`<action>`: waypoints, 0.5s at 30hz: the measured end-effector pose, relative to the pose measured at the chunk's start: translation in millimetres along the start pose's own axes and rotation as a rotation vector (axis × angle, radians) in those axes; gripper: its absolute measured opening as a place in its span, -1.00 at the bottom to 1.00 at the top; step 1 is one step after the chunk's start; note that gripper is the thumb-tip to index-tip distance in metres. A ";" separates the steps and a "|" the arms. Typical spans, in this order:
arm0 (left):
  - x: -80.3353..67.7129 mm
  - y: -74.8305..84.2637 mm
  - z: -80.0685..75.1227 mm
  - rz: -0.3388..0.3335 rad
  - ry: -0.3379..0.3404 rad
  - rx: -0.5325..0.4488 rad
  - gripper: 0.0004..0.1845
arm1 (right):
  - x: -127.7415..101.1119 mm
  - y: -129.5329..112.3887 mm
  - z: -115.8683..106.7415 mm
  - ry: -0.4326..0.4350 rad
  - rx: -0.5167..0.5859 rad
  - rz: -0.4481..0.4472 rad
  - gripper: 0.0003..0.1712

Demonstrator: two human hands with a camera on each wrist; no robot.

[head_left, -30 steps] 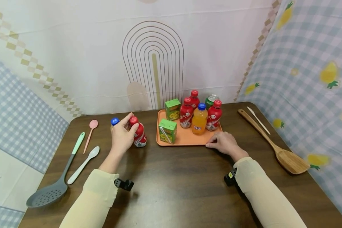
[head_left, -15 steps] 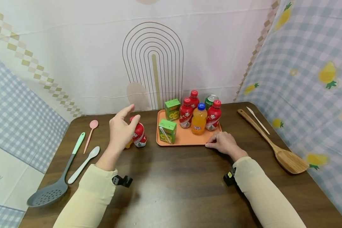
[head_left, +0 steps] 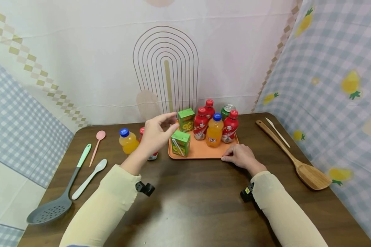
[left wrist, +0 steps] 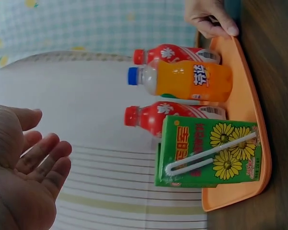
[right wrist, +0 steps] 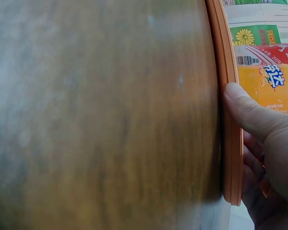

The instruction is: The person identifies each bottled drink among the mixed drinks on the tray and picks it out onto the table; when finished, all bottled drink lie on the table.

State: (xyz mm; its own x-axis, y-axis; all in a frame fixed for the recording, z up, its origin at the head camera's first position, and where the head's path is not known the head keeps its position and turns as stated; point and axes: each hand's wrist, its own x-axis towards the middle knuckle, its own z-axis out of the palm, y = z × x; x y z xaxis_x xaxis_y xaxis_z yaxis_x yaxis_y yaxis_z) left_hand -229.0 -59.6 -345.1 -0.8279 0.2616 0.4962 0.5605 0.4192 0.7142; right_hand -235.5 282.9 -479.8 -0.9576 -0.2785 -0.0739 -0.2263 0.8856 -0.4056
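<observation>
My left hand (head_left: pixel 156 133) hovers at the left end of the orange tray (head_left: pixel 201 153), thumb and fingers apart and holding nothing. Closest to it are two green drink cartons; the front carton (head_left: pixel 180 144) has a white straw on its side, and the rear carton (head_left: pixel 186 120) is partly covered. At the tray's front right corner, my right hand (head_left: pixel 241 156) grips the rim, its thumb (right wrist: pixel 242 103) on the outer side. The tray also bears an orange soda bottle (head_left: pixel 214 134), several red bottles (head_left: pixel 200 125) and a green can (head_left: pixel 227 110).
Left of the tray stand another orange soda bottle (head_left: pixel 128 141) and a red bottle (head_left: pixel 153 156), mostly hidden by my left hand. A slotted turner (head_left: pixel 51 211), white spoon (head_left: pixel 89 180) and pink spoon (head_left: pixel 97 145) lie left; a wooden spatula (head_left: pixel 312 175) and white knife (head_left: pixel 278 132) lie right.
My left hand has let go of the red bottle left of the tray, lifted, and moved right toward the cartons. The right hand stays on the tray's corner.
</observation>
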 end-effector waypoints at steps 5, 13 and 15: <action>22.2 -6.7 17.6 -0.009 -0.094 0.039 -0.61 | 0.1 -0.5 0.2 0.005 -0.006 -0.007 -0.83; 55.3 -22.6 46.7 -0.121 -0.226 0.135 -0.53 | 0.3 0.1 1.3 -0.001 0.007 0.008 -0.85; 62.1 -26.5 54.5 -0.149 -0.241 0.149 -0.51 | 0.3 0.0 2.1 -0.002 0.012 0.013 -0.85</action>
State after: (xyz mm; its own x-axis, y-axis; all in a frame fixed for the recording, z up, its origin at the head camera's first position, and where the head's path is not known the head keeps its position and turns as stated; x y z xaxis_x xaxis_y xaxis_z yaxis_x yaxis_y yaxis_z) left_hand -296.4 -7.1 -360.1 -0.8918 0.3785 0.2478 0.4382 0.5865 0.6811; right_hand -235.4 282.0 -481.7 -0.9600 -0.2680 -0.0814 -0.2117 0.8847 -0.4154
